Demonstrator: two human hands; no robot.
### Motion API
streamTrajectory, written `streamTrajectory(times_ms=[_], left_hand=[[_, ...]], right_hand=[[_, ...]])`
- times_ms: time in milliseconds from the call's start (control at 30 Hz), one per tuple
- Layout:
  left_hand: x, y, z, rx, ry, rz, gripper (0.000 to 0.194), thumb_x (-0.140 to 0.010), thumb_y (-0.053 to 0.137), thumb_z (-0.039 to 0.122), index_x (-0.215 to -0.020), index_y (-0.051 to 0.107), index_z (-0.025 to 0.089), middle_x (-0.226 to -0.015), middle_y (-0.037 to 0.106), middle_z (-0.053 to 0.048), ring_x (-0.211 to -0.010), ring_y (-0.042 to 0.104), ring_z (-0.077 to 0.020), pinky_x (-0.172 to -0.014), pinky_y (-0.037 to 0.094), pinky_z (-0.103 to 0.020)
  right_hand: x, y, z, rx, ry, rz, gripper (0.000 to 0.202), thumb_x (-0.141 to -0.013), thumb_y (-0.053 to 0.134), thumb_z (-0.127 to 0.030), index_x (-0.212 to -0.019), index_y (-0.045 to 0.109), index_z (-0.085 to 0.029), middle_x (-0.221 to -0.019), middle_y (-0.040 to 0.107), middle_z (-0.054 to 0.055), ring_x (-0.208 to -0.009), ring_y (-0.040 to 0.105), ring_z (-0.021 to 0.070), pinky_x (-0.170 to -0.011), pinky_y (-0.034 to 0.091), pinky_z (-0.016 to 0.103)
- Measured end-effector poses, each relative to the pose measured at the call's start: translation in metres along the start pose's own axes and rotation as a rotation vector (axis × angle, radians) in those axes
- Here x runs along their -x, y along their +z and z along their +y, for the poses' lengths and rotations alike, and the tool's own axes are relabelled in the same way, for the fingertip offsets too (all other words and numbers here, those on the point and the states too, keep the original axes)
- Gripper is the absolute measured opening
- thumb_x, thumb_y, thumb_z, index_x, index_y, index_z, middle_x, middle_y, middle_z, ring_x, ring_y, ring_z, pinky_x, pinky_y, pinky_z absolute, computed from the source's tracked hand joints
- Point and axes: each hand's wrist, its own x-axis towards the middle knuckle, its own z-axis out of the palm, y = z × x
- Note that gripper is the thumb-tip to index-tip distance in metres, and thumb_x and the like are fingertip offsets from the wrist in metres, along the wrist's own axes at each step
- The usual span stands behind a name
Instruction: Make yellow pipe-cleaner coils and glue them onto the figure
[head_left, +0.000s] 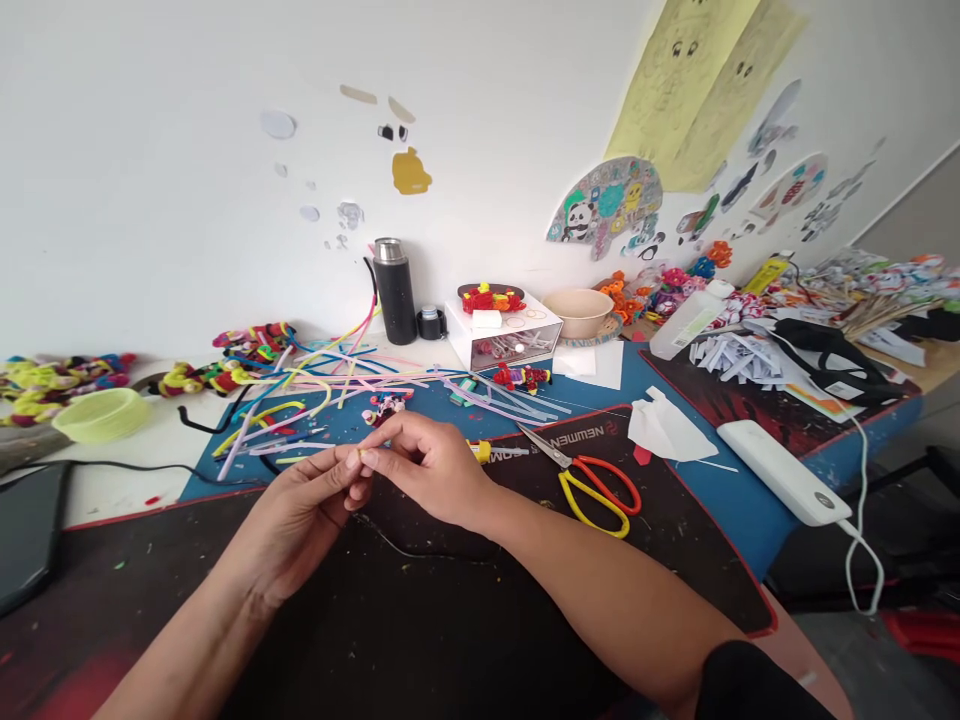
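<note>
My left hand (319, 492) and my right hand (427, 462) meet above the black mat, thumb tips nearly touching. Both pinch at one spot, where only a tiny yellowish bit shows; what it belongs to is too small to name. Just behind the fingers lies a small fuzzy figure (386, 408) in dark and white tones. A yellow-handled tool (480, 452) is partly covered by my right hand. To the right, scissors (592, 490) with one red and one yellow handle rest on the mat. A thin dark cord (420, 553) runs beneath my hands.
Loose pipe cleaners (345, 370) spread across the back. Behind them stand a black thermos (394, 295), a white drawer box (480, 345) and a beige bowl (577, 312). A white power bank (784, 472) with a cable lies right. A dark phone-like device (30, 530) sits left.
</note>
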Motion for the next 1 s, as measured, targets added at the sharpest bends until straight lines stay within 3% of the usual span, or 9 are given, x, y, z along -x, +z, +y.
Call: streamTrajectory(times_ms=[300, 600, 700, 867, 1000], left_hand=[[0.0038, 0.0096, -0.0001, -0.026, 0.101, 0.044, 0.053, -0.042, 0.117, 0.051, -0.066, 0.085, 0.016, -0.063, 0.068, -0.003, -0.061, 0.055, -0.0113, -0.056, 0.052, -0.019], [-0.0009, 0.0064, -0.0069, -0.017, 0.079, 0.005, 0.053, -0.048, 0.115, 0.054, -0.066, 0.083, 0.015, -0.063, 0.066, -0.002, -0.061, 0.055, -0.0115, -0.056, 0.051, -0.02], [-0.002, 0.0042, -0.0066, -0.02, 0.071, -0.001, 0.052, -0.05, 0.114, 0.053, -0.068, 0.085, 0.014, -0.063, 0.067, -0.003, -0.061, 0.055, -0.0116, -0.055, 0.05, -0.02], [0.0002, 0.0031, -0.0033, -0.01, 0.058, -0.023, 0.051, -0.053, 0.113, 0.056, -0.068, 0.085, 0.016, -0.064, 0.068, -0.003, -0.062, 0.055, -0.0131, -0.056, 0.052, -0.022], [0.0017, 0.0029, -0.0007, -0.017, 0.039, -0.021, 0.051, -0.05, 0.115, 0.054, -0.065, 0.084, 0.016, -0.062, 0.066, -0.003, -0.061, 0.055, -0.0121, -0.054, 0.052, -0.02]], right_hand=[[-0.0022, -0.001, -0.0015, -0.143, 0.089, -0.012, 0.036, -0.099, 0.084, -0.055, -0.107, 0.074, -0.022, -0.082, 0.074, 0.0, -0.075, 0.069, 0.017, -0.066, 0.049, 0.028], [-0.0026, 0.0039, 0.0039, -0.267, 0.053, -0.001, 0.042, -0.094, 0.086, -0.062, -0.101, 0.07, -0.024, -0.083, 0.079, 0.0, -0.074, 0.076, 0.0189, -0.07, 0.052, 0.03], [-0.002, 0.0032, 0.0024, -0.231, 0.055, 0.002, 0.042, -0.096, 0.085, -0.062, -0.103, 0.07, -0.024, -0.08, 0.077, 0.0, -0.072, 0.073, 0.0186, -0.067, 0.049, 0.03], [-0.0012, 0.0005, 0.0023, -0.136, 0.04, 0.035, 0.043, -0.095, 0.086, -0.062, -0.102, 0.071, -0.023, -0.069, 0.064, -0.005, -0.059, 0.055, 0.0134, -0.06, 0.039, 0.028], [-0.0013, -0.0006, 0.0022, -0.075, 0.012, 0.014, 0.038, -0.097, 0.084, -0.058, -0.108, 0.073, -0.022, -0.069, 0.064, -0.005, -0.059, 0.053, 0.0128, -0.059, 0.038, 0.028]])
